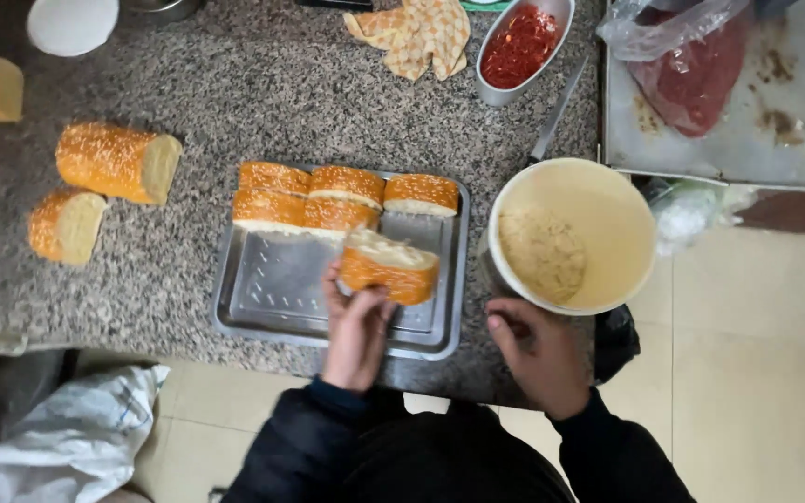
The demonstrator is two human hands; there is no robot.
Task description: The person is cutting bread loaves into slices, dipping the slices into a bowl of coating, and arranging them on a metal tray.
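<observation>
Bread first: our left hand (358, 328) pinches a sesame-crusted bread piece (389, 267) between thumb and fingers, holding it over the metal tray (277, 284), just below the five slices (342, 197) lined along the tray's far edge. Our right hand (535, 352) curls closed at the near rim of the cream bucket (598, 210) of crumbs, whether gripping it we cannot tell.

Orange, sesame-speckled bread piece (389, 270), silver tray (263, 289), cream bucket (607, 224), grey speckled counter (263, 84).
</observation>
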